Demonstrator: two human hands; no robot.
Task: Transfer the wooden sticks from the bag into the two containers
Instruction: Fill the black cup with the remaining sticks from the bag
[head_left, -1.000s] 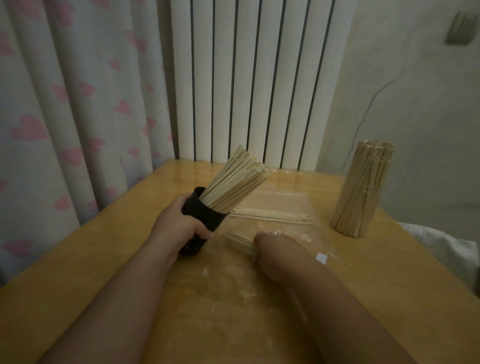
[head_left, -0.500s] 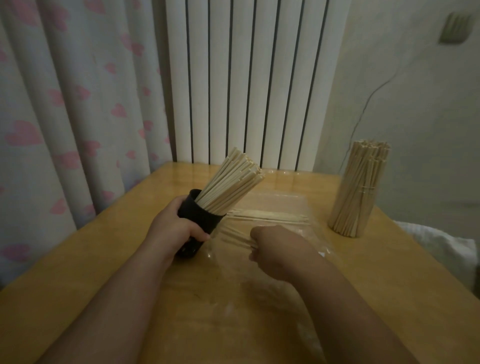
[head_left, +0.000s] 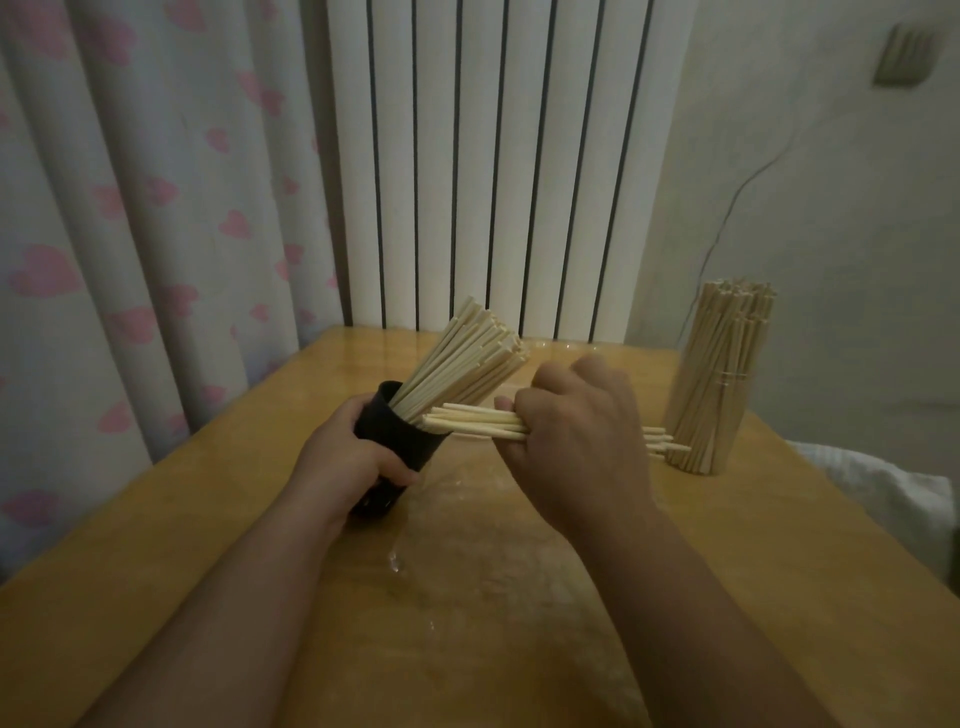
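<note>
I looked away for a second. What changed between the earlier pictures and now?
The right hand rose from the bag, gripping a bundle of sticks, and carried it toward the black cup. The left hand still holds the cup tilted; the full container on the right stayed put.

Matt pale wood sticks (head_left: 470, 420), matt black plastic cup (head_left: 395, 441), glossy wood table (head_left: 156, 545).
</note>
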